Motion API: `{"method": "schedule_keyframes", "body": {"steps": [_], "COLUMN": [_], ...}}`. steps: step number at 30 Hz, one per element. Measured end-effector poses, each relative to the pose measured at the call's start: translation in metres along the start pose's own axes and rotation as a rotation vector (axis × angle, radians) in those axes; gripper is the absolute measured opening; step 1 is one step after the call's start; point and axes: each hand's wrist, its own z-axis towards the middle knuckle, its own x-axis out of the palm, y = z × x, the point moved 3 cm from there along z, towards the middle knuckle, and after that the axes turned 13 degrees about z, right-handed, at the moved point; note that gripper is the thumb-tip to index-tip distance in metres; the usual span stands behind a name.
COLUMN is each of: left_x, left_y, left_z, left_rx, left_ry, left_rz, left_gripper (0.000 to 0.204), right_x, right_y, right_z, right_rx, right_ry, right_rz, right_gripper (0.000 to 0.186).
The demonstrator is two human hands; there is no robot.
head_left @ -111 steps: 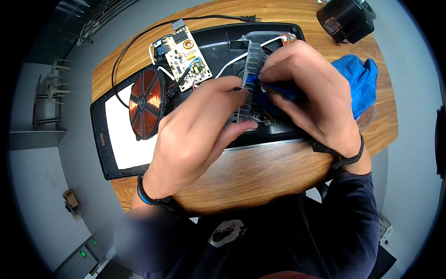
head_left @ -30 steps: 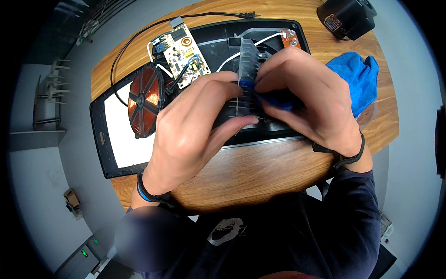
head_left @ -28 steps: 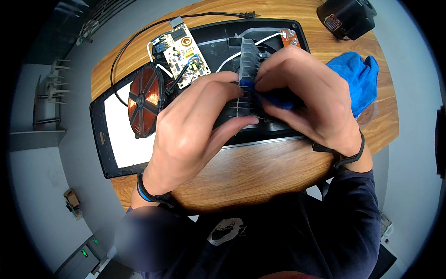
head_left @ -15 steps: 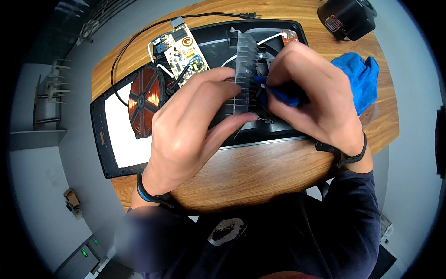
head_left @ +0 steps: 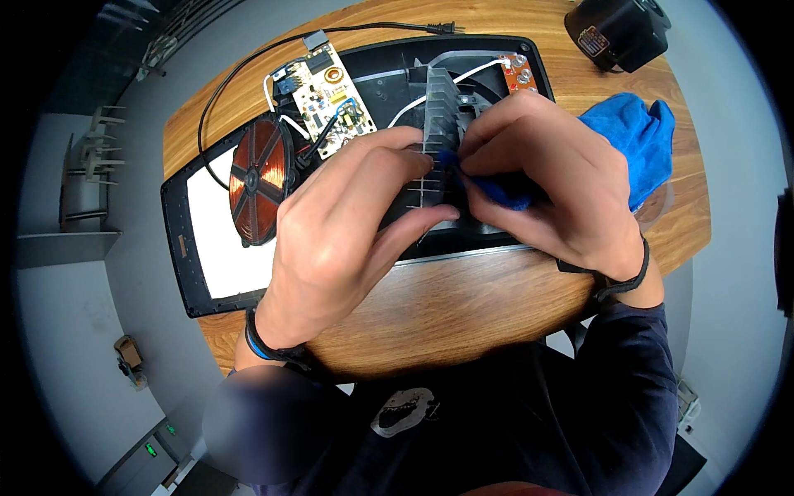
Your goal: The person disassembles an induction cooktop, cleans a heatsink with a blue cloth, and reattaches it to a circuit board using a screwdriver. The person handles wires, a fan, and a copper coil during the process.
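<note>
My left hand point(head_left: 331, 207) grips a dark grey finned heat sink point(head_left: 441, 103) between thumb and fingers, holding it on edge with its fins facing right. My right hand point(head_left: 554, 169) is closed in a pinch on a blue cloth point(head_left: 500, 193), whose tip touches the fins. More blue cloth point(head_left: 633, 145) lies to the right of that hand; whether it is one piece, I cannot tell. Beneath both hands lies the opened black housing point(head_left: 385, 58) of an induction cooker, its lower middle partly hidden by them.
Left of my hands, a copper coil point(head_left: 261, 179) leans beside a cream circuit board point(head_left: 327, 95) with wires. A power cord point(head_left: 331, 27) curves along the back of the wooden table point(head_left: 447, 310). At the housing's far right is a small red board point(head_left: 519, 76); a black container point(head_left: 616, 33) stands behind.
My right hand has moved left, bringing the blue cloth against the fins and uncovering more of the red board. The heat sink has shifted slightly and turned in my left hand.
</note>
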Motion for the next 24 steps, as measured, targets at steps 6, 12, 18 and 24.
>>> {"method": "schedule_keyframes", "body": {"steps": [6,12,18,24], "left_x": [0.0048,0.0047,0.0029,0.0054], "left_y": [0.0009,0.0002,-0.0013,0.0028], "left_z": [-0.0029,-0.0013,-0.0018,-0.0006], "left_rx": [0.013,0.015,0.009,0.044], "left_ry": [-0.002,-0.005,0.008,-0.009], "left_rz": [-0.002,-0.005,0.011,0.011], "left_gripper": [0.054,0.058,0.06,0.058], "right_x": [-0.0012,-0.004,-0.0011,-0.0037], "right_y": [-0.0034,-0.0032,-0.0008,-0.0027], "right_z": [0.0023,-0.0007,-0.0005,-0.001], "right_rx": [0.046,-0.001,0.01,0.056], "right_ry": [0.06,0.038,0.065,0.079], "right_rz": [0.0,-0.025,-0.026,0.021], "right_gripper": [0.028,0.028,0.029,0.029]}}
